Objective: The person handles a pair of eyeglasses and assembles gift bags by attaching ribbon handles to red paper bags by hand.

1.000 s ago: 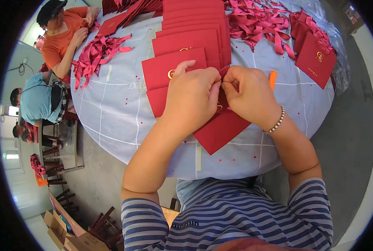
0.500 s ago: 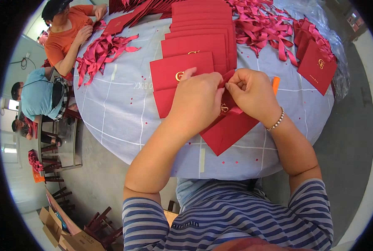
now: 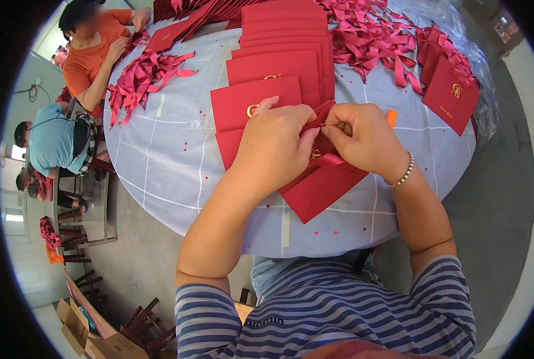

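Both hands meet over a red envelope (image 3: 323, 194) with gold print, lying at an angle near the table's front edge. My left hand (image 3: 276, 140) has thumb and index finger closed on the envelope's upper part. Against it, the fingertips of my right hand (image 3: 362, 140) pinch a bit of red ribbon at the upper edge. A loop of that ribbon (image 3: 328, 160) crosses the envelope's face. The exact spot between the fingertips is partly hidden. Under and beyond my left hand runs an overlapping row of red envelopes (image 3: 273, 66).
Loose red ribbons (image 3: 374, 45) are heaped at the far right, with another heap (image 3: 141, 81) at the left. A red envelope (image 3: 452, 99) with ribbons lies at the right edge. An orange object (image 3: 392, 118) shows behind my right hand. A co-worker in orange (image 3: 96, 63) sits far left.
My fingertips have shifted slightly and the right hand has turned a little, still pinching at the envelope's upper edge. The ribbon loop shows more. The whole view has moved slightly.
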Demonstrator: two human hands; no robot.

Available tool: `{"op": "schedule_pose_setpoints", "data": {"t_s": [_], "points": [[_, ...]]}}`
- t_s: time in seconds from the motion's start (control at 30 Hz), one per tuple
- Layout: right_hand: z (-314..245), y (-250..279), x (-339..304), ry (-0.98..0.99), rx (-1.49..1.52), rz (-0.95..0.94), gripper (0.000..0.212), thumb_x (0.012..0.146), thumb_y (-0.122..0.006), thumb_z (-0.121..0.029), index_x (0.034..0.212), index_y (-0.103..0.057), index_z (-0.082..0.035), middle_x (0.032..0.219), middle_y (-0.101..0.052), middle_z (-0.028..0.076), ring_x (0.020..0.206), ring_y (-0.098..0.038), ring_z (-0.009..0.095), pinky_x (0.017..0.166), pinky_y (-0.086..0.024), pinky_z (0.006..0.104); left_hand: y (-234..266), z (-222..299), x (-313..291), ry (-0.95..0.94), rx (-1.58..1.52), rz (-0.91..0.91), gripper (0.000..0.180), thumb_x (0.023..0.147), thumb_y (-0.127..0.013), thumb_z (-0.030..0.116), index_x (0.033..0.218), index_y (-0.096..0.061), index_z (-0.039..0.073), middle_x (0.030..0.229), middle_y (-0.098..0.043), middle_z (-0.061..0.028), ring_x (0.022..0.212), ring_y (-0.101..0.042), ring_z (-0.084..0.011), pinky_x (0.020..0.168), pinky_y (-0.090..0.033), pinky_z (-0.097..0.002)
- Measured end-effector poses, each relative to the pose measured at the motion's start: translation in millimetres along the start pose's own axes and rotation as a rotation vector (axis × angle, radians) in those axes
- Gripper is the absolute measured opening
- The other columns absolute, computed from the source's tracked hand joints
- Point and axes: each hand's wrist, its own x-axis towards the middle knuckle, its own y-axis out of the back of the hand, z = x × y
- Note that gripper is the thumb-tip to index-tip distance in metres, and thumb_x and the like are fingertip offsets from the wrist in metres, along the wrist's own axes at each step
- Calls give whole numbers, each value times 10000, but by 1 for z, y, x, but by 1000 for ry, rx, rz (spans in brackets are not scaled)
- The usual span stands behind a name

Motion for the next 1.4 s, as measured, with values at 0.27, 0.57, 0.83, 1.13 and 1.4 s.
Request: {"op": "schedule_pose_setpoints", "data": {"t_s": [0.27,0.57,0.83,1.13,1.4], "points": [[-23,49,16,232,-144,-177,111,828,-725,-101,794,-673,-8,664,-582,24,674,-568,87,615,-434,220,9,15,-4,-250,35,4,130,770,-723,67,886,-667,55,771,-664,-93,736,-645,-278,1021,-411,-489],[-53,56,59,-195,-350,-768,192,867,-599,-173,845,-673,3,651,-582,26,427,-494,123,342,-449,283,10,14,-5,-274,58,-3,120,772,-718,54,885,-677,54,776,-670,-74,744,-651,-257,994,-429,-473],[29,32,62,-430,142,-106,230,982,-542,-223,876,-662,-58,750,-569,-40,706,-482,45,649,-395,219,20,-2,3,-128,-301,-194,76,876,-652,78,907,-667,10,808,-675,-95,744,-644,-232,922,-466,-393],[33,20,45,-412,1138,69,152,1000,-500,-214,927,-557,-93,789,-681,90,527,-513,98,484,-405,230,12,1,2,233,-574,-246,130,913,-664,107,846,-649,-3,716,-585,-48,671,-527,-116,616,-437,-267],[33,22,44,-385,993,286,200,1023,-483,-242,942,-570,-81,825,-669,62,618,-585,91,542,-474,206,6,-1,1,97,-533,-34,190,846,-745,83,745,-597,19,647,-526,6,608,-471,-81,569,-402,-268]]}}
